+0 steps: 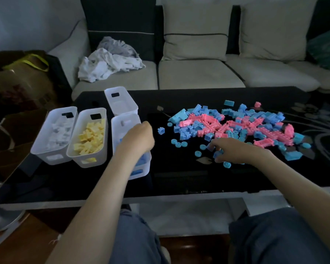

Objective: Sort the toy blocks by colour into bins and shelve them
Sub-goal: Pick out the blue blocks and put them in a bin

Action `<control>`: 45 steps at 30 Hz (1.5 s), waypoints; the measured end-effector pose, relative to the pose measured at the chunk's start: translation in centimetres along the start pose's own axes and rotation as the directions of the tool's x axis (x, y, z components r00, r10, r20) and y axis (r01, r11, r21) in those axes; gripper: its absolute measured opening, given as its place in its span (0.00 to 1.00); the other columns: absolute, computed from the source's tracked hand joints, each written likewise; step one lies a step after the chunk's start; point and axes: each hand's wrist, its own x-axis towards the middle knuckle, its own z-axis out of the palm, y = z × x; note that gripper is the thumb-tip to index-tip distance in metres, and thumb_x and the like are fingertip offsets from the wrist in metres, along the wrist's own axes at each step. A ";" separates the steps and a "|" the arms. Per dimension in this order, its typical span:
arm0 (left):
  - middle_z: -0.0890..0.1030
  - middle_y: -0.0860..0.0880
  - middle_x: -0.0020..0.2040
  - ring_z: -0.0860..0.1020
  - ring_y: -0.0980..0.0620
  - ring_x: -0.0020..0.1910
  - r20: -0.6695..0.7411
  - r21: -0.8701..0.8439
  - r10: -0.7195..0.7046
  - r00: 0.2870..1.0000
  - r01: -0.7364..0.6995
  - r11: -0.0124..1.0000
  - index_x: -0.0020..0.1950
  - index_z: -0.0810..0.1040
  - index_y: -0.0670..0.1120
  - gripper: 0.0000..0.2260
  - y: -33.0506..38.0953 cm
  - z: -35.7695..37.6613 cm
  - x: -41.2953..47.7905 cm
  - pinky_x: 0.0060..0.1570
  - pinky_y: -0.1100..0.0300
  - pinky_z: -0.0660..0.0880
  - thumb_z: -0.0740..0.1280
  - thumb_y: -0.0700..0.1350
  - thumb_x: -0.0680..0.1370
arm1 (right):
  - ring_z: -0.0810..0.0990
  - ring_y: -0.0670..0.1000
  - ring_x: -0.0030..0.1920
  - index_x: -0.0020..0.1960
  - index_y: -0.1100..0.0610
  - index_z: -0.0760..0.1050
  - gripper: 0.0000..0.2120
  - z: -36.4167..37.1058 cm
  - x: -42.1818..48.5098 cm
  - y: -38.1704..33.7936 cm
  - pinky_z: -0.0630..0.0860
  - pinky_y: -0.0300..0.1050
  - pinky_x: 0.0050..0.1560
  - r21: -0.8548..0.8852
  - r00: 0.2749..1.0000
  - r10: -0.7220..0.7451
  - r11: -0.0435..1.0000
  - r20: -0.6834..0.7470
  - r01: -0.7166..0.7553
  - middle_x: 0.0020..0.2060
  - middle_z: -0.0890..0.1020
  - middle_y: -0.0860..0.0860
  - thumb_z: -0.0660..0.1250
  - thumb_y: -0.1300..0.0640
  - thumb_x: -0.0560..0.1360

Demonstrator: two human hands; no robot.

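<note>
My knees (pixel 139 237) are nearest, just before the table (pixel 179 180). I have the left hand (pixel 138 138) curled over the blue bin (pixel 117 134); whether it holds a block, I cannot tell. The right hand (pixel 236 151) pinches a blue block (pixel 217 154) at the near edge of the pink-and-blue pile (pixel 236 126).
</note>
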 end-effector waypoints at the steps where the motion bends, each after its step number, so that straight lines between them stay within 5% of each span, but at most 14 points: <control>1: 0.74 0.43 0.41 0.75 0.45 0.43 0.029 0.052 -0.036 0.999 0.035 0.998 0.62 0.70 0.36 0.12 -0.9 -0.4 -0.2 0.40 0.57 0.67 0.56 0.35 0.79 | 0.74 0.50 0.49 0.62 0.52 0.69 0.17 0.3 0.4 0.0 0.71 0.42 0.45 0.005 1.000 -0.012 1.000 -0.009 0.013 0.51 0.74 0.47 0.67 0.58 0.75; 3: 0.72 0.45 0.38 0.72 0.48 0.39 0.097 0.154 -0.057 0.994 0.042 0.987 0.62 0.71 0.36 0.13 -2.4 -0.8 -0.5 0.37 0.58 0.68 0.55 0.36 0.80 | 0.76 0.49 0.45 0.62 0.51 0.69 0.16 0.7 0.9 -0.1 0.73 0.45 0.45 0.005 0.999 -0.019 1.000 -0.031 0.019 0.46 0.74 0.47 0.66 0.57 0.75; 6: 0.79 0.45 0.48 0.78 0.45 0.46 0.296 0.107 -0.033 0.955 0.001 0.994 0.54 0.77 0.43 0.12 -4.0 -0.2 -0.6 0.47 0.54 0.77 0.56 0.36 0.78 | 0.74 0.46 0.43 0.61 0.50 0.69 0.15 1.1 1.4 -0.4 0.73 0.45 0.45 0.007 0.996 -0.036 0.999 -0.076 0.037 0.43 0.73 0.45 0.66 0.56 0.76; 9: 0.79 0.46 0.52 0.78 0.44 0.50 0.411 0.116 0.001 0.912 -0.053 0.992 0.51 0.77 0.50 0.12 -4.4 0.7 -0.3 0.52 0.53 0.75 0.56 0.40 0.78 | 0.73 0.44 0.43 0.62 0.51 0.69 0.15 1.5 1.6 -0.5 0.71 0.42 0.45 0.016 0.988 -0.078 0.997 -0.134 0.081 0.42 0.72 0.42 0.65 0.56 0.76; 12: 0.77 0.45 0.58 0.75 0.44 0.54 0.370 0.140 0.002 0.929 -0.058 0.988 0.58 0.75 0.48 0.12 -4.2 0.6 0.1 0.56 0.53 0.73 0.56 0.41 0.79 | 0.74 0.47 0.48 0.61 0.52 0.71 0.13 1.6 1.6 -0.2 0.70 0.41 0.48 0.048 0.978 -0.111 0.991 -0.175 0.122 0.46 0.73 0.45 0.65 0.57 0.76; 16: 0.75 0.43 0.58 0.75 0.44 0.51 0.220 0.196 -0.029 0.975 -0.015 0.980 0.61 0.73 0.42 0.13 -2.8 -0.2 0.6 0.49 0.56 0.71 0.55 0.37 0.80 | 0.76 0.51 0.48 0.49 0.54 0.71 0.05 1.5 1.7 0.4 0.72 0.42 0.47 0.071 0.940 -0.138 0.983 -0.313 0.168 0.46 0.75 0.49 0.66 0.57 0.75; 19: 0.77 0.43 0.52 0.76 0.44 0.47 -0.079 0.120 0.080 0.994 -0.070 0.990 0.52 0.73 0.42 0.06 -1.3 -0.5 1.0 0.51 0.51 0.75 0.58 0.36 0.79 | 0.74 0.52 0.46 0.47 0.55 0.69 0.06 1.3 2.1 0.2 0.69 0.43 0.46 0.088 0.909 -0.131 0.980 -0.397 0.179 0.44 0.74 0.48 0.66 0.57 0.75; 22: 0.74 0.43 0.52 0.75 0.44 0.51 -0.337 -0.009 0.163 0.927 -0.177 0.984 0.54 0.72 0.41 0.06 0.7 -0.1 2.2 0.44 0.54 0.71 0.58 0.38 0.80 | 0.73 0.53 0.55 0.56 0.53 0.68 0.09 1.5 2.6 -0.3 0.66 0.52 0.59 -0.007 0.921 -0.096 0.995 -0.377 0.101 0.50 0.73 0.47 0.63 0.56 0.77; 25: 0.72 0.43 0.60 0.72 0.43 0.58 -0.214 0.034 0.201 0.956 -0.198 0.980 0.64 0.70 0.43 0.13 2.0 0.9 4.7 0.50 0.53 0.70 0.58 0.39 0.80 | 0.69 0.53 0.64 0.66 0.50 0.67 0.16 2.0 3.0 -0.8 0.60 0.53 0.64 -0.126 0.944 -0.079 0.991 -0.321 0.040 0.61 0.72 0.48 0.60 0.54 0.78; 29: 0.71 0.43 0.64 0.70 0.42 0.62 0.038 0.211 0.158 0.987 -0.162 0.964 0.68 0.68 0.46 0.17 3.0 2.5 7.5 0.59 0.50 0.67 0.59 0.41 0.79 | 0.70 0.54 0.61 0.61 0.52 0.69 0.12 2.2 3.2 -1.2 0.61 0.50 0.61 -0.154 0.941 -0.086 0.987 -0.328 0.036 0.59 0.73 0.51 0.58 0.55 0.79; 34: 0.75 0.45 0.53 0.75 0.47 0.48 0.172 0.188 0.096 0.980 -0.128 0.974 0.61 0.74 0.43 0.12 3.7 3.8 8.2 0.42 0.56 0.70 0.60 0.40 0.78 | 0.72 0.54 0.57 0.57 0.55 0.69 0.08 1.9 3.3 -1.2 0.63 0.46 0.57 -0.060 0.940 -0.076 0.996 -0.333 0.059 0.55 0.75 0.52 0.59 0.58 0.79; 39: 0.76 0.45 0.54 0.76 0.47 0.49 0.115 0.105 0.142 0.983 -0.155 0.982 0.59 0.75 0.43 0.11 3.6 1.9 7.1 0.45 0.56 0.73 0.61 0.39 0.78 | 0.74 0.50 0.53 0.57 0.57 0.70 0.08 0.5 2.2 -3.1 0.69 0.41 0.51 0.202 0.920 -0.067 0.967 -0.387 0.156 0.56 0.75 0.51 0.61 0.62 0.78; 42: 0.77 0.45 0.53 0.76 0.49 0.47 0.019 -0.016 0.189 0.982 -0.189 0.982 0.56 0.75 0.44 0.08 2.0 -1.1 5.1 0.45 0.58 0.72 0.63 0.42 0.78 | 0.73 0.46 0.49 0.58 0.56 0.70 0.08 -0.8 1.4 -5.9 0.67 0.34 0.45 0.247 0.898 -0.145 0.932 -0.416 0.265 0.54 0.75 0.49 0.61 0.61 0.78; 45: 0.78 0.45 0.54 0.76 0.47 0.50 -0.060 -0.067 0.090 0.994 -0.095 0.993 0.53 0.76 0.48 0.06 -2.0 -2.7 3.5 0.47 0.56 0.73 0.66 0.46 0.77 | 0.73 0.42 0.47 0.58 0.55 0.71 0.09 -1.8 0.9 -9.7 0.67 0.30 0.42 0.239 0.861 -0.259 0.889 -0.438 0.389 0.52 0.75 0.46 0.62 0.61 0.78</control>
